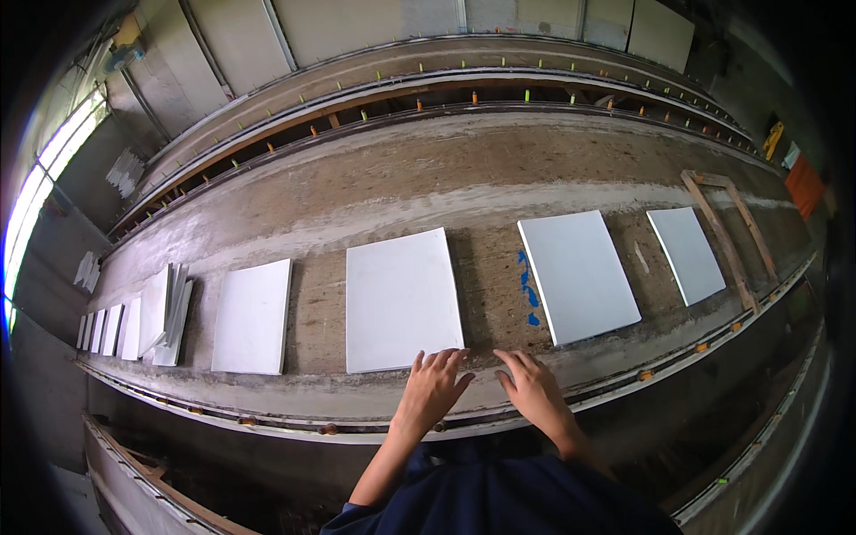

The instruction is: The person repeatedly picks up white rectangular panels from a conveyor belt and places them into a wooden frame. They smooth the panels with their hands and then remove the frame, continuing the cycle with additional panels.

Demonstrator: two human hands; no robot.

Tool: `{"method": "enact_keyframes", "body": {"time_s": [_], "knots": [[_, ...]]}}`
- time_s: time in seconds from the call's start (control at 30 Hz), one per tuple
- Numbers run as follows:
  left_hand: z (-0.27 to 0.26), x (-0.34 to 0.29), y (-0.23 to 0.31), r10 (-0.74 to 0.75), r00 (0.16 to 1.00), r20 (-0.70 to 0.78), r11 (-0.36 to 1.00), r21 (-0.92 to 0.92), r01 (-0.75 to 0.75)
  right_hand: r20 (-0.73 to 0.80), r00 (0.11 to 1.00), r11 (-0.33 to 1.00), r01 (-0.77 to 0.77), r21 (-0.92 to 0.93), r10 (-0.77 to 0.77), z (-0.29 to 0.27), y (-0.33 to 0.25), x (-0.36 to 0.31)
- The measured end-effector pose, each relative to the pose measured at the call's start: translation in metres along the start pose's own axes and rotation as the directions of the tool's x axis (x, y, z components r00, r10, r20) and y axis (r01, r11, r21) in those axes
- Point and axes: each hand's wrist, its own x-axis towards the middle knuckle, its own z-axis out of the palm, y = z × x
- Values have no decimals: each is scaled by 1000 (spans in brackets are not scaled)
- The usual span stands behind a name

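A white rectangular panel [401, 299] lies flat on a long grey concrete bed [428, 187], straight in front of me. My left hand [432, 389] rests with fingers spread at the panel's near right corner, fingertips touching its edge. My right hand [533, 389] lies open on the bare bed just right of that corner, holding nothing. Both forearms reach over the bed's metal near rail [357, 434].
More white panels lie in a row: one at the left [253, 316], two at the right [577, 275] [687, 253]. A leaning stack of panels [168, 314] stands further left. Blue marks [528, 290] dot the bed. A wooden frame [727, 227] lies at the far right.
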Motion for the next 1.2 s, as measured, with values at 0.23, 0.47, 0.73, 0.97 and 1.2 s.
{"method": "enact_keyframes", "body": {"time_s": [0.23, 0.47, 0.73, 0.97, 1.2], "knots": [[-10, -39, -42, -77, 997, -7, 995, -66, 77, 25, 999, 997, -35, 72, 33, 25, -35, 3], [-31, -79, -71, -137, 990, -38, 988, -73, 134, -10, 1000, 992, 4, 125, -3, 53, -58, 11], [-84, -96, -151, -141, 989, -38, 985, -109, 136, 12, 1000, 996, 6, 86, -7, 98, -123, 35], [-136, -160, -263, -69, 998, 9, 996, -48, 69, -13, 996, 996, -88, -16, 88, 169, -243, 69], [-171, -223, -337, -84, 995, -46, 996, -13, 83, 123, 992, 1000, -20, 18, 18, 251, -336, 94]]}}
